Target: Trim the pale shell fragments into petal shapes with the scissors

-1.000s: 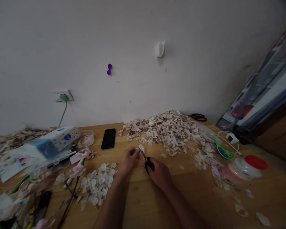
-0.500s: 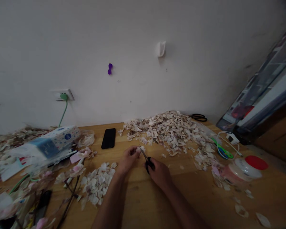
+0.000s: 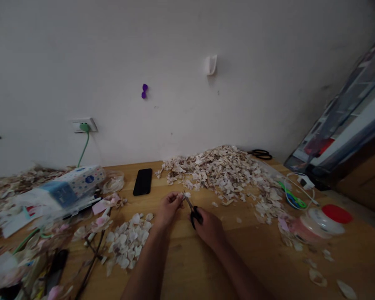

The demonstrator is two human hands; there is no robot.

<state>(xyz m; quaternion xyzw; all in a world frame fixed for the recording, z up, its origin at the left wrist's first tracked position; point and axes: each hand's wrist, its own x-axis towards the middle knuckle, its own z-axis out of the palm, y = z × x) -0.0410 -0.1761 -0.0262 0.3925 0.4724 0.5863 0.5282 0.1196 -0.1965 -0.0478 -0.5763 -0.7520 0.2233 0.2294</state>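
My right hand (image 3: 210, 227) grips black-handled scissors (image 3: 196, 214), their blades pointing up and left. Between the fingertips of my left hand (image 3: 169, 209) is a small whitish petal-like piece (image 3: 186, 194), right at the blade tips. Whether the blades are closed on it is too small to tell. Beyond the hands lies a big heap of pale, dry scraps (image 3: 221, 168). Left of my left forearm, rounded whitish petal-like pieces (image 3: 129, 241) form a smaller pile.
A black phone (image 3: 143, 181) lies behind the left hand. Pink flowers on a dark branch (image 3: 95, 254), a tissue pack (image 3: 71, 185) and clutter fill the left. At right are a red-lidded jar (image 3: 321, 223), a white cable (image 3: 306, 183) and more black-handled scissors (image 3: 261, 154).
The piece at the blade tips sits at a slightly different angle, and my left fingers have shifted a little. Both hands stay in nearly the same place.
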